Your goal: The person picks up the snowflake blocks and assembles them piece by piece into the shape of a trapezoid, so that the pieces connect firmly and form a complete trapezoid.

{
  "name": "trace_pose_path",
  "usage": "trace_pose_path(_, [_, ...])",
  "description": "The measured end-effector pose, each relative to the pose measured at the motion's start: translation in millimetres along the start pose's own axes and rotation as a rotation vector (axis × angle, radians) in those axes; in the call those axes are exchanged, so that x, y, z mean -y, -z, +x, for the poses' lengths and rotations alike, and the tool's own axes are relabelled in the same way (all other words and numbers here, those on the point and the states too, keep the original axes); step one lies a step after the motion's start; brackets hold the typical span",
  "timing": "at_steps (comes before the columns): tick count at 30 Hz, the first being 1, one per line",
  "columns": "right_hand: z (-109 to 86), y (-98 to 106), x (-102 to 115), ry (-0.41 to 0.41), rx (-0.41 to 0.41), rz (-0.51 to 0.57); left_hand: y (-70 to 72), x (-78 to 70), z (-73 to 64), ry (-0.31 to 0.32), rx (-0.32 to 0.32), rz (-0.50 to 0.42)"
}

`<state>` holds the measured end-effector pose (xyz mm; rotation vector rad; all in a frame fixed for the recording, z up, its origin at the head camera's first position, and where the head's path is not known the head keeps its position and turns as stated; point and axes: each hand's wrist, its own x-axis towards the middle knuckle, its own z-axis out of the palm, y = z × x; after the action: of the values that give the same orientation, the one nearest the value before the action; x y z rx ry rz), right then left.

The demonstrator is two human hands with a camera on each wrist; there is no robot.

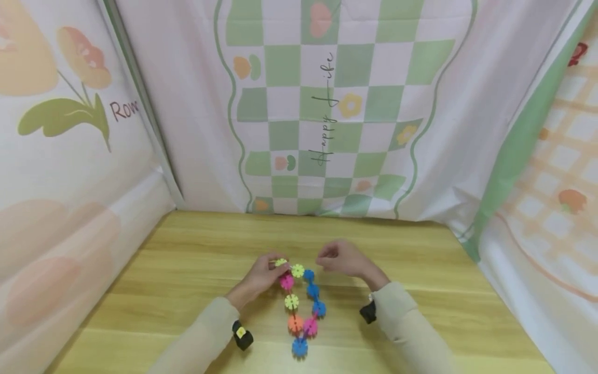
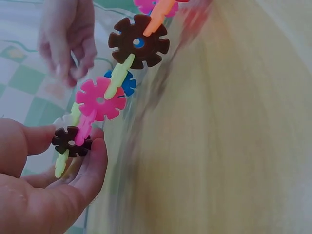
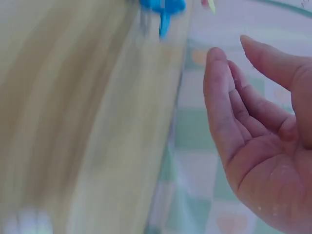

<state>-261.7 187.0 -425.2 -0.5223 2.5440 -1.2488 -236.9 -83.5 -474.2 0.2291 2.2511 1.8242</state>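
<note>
A chain of notched plastic snowflake discs (image 1: 291,302), in yellow, pink, orange, blue and other colours, is bent into a narrow loop over the table. My left hand (image 1: 259,278) pinches the chain at its far left end. The left wrist view has thumb and fingers on a small dark brown disc (image 2: 71,141), beside a pink disc (image 2: 100,99). My right hand (image 1: 348,257) is apart from the chain, to the right of its blue discs (image 1: 309,275). Seen from the right wrist, its thumb and fingers are spread apart with nothing between them.
The wooden table (image 1: 196,244) lies under both hands. Behind it hangs a green and white checked curtain (image 1: 348,67), with printed cloth (image 1: 60,171) at the sides. Black cameras (image 1: 242,336) are worn on both wrists.
</note>
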Motion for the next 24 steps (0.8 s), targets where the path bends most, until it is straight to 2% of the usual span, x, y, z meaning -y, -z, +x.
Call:
trace_pose_path(6, [-44.8,41.4,-17.9,0.039,0.026,-0.249,1.9,5.2,-0.5,0.003,-0.023,0.012])
trace_pose_path(10, [-73.9,53.6,-33.4,0.033,0.049,-0.304,3.2,6.6,-0.6,0.023,-0.029,0.007])
trace_pose_path(16, [-98.6,48.0,-54.6,0.032,0.036,-0.346,2.2,2.0,-1.1,0.043,-0.017,-0.029])
trace_pose_path(24, [-102.1,37.2,-67.3,0.014,-0.027,-0.301,0.5,2.6,3.8,0.072,0.016,-0.068])
